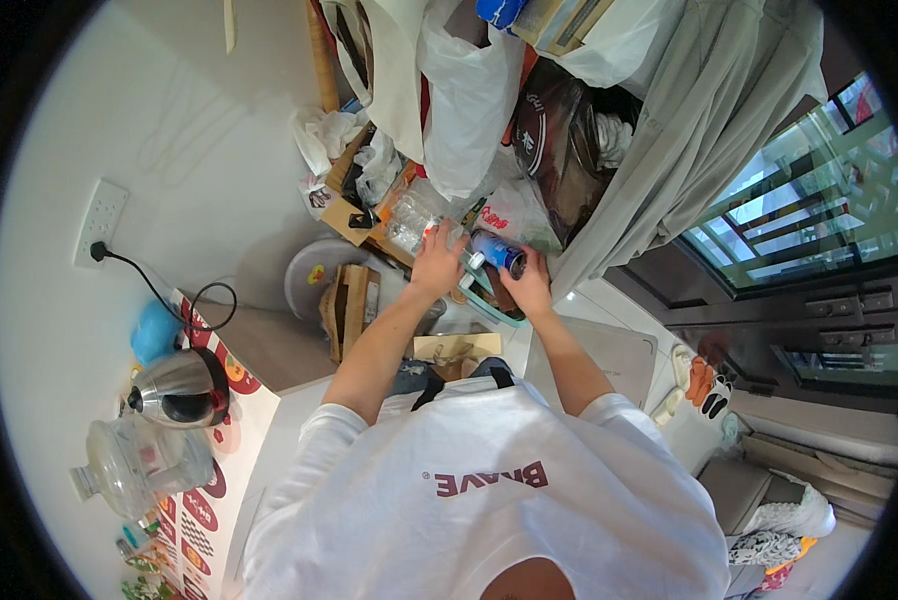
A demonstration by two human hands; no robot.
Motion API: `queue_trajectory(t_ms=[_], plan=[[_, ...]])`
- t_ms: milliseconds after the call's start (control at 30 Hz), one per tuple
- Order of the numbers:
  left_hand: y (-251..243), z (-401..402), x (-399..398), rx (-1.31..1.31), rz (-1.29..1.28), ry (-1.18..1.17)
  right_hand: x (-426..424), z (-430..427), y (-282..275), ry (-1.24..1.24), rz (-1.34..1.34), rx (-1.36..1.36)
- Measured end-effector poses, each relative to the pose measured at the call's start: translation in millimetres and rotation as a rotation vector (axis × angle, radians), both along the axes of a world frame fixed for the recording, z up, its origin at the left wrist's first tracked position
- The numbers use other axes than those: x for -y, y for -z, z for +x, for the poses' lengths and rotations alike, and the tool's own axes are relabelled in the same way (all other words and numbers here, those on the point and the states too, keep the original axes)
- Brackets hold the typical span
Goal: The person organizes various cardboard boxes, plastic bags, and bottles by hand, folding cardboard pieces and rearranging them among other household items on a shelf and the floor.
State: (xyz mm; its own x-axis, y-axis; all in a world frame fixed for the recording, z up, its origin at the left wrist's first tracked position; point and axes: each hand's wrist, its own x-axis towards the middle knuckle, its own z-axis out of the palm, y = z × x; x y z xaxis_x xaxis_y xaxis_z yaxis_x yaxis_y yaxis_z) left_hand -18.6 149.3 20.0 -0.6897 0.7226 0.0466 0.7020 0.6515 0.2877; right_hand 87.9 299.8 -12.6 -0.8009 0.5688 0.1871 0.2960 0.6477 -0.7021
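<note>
My left hand [438, 262] reaches over clear plastic bottles [411, 221], its fingertips on or just above them; whether it grips one cannot be told. A blue can [498, 253] lies tilted beside my right hand [529, 283], whose thumb and fingers are around its near end. White bottle caps [477, 260] show between the hands. Below them is a light teal basket [498, 313] with dark brown things in it. A white plastic bag with red writing [513, 214] lies just beyond the can.
An open cardboard box [344, 217] and a grey round bin [303, 281] stand at the left. White bags [468, 97] hang above, a grey curtain [666, 150] at the right. A steel kettle [183, 388] and a large clear jug [138, 465] stand on the left table. Shoes [698, 380] lie by the door.
</note>
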Motion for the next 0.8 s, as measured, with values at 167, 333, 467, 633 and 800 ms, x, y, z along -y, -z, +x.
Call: queue_trajectory(t_ms=[167, 333, 467, 633, 800], plan=[[0, 7, 23, -0.003, 0.241, 0.011, 5, 14, -44, -0.019, 0.032, -0.222], [-26, 34, 42, 0.136, 0.419, 0.136, 20, 24, -63, -0.15, 0.109, -0.316], [-37, 55, 57, 0.199, 0.604, 0.113, 44, 26, -84, -0.349, 0.145, -0.395], [-51, 67, 81, 0.218, 0.755, -0.016, 75, 18, -92, -0.606, 0.108, -0.405], [-62, 74, 121, 0.091, 0.688, -0.078, 107, 4, -95, -0.849, 0.036, -0.394]])
